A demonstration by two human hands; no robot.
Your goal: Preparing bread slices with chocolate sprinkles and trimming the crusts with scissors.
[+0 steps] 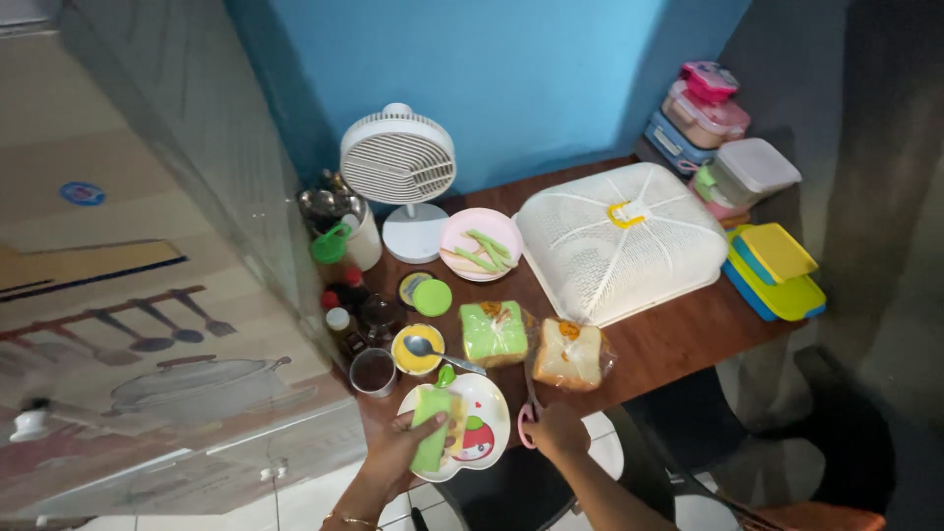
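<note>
Nearest the camera, the left hand (401, 444) is closed around a folded green slice of bread (431, 436) held over the printed plate (489, 398), which sits at the very front edge of the wooden worktop (678, 334), while the right hand (557, 430) curls its fingers onto the pink-handled scissors (528, 418) just beside the plate. A downward press or a sideways nudge could tip the plate off that edge. Farther back, the spoon (433, 350) sticks out of the yellow bowl (418, 356) toward the bagged green bread (495, 332), so a reaching sleeve could flip it.
</note>
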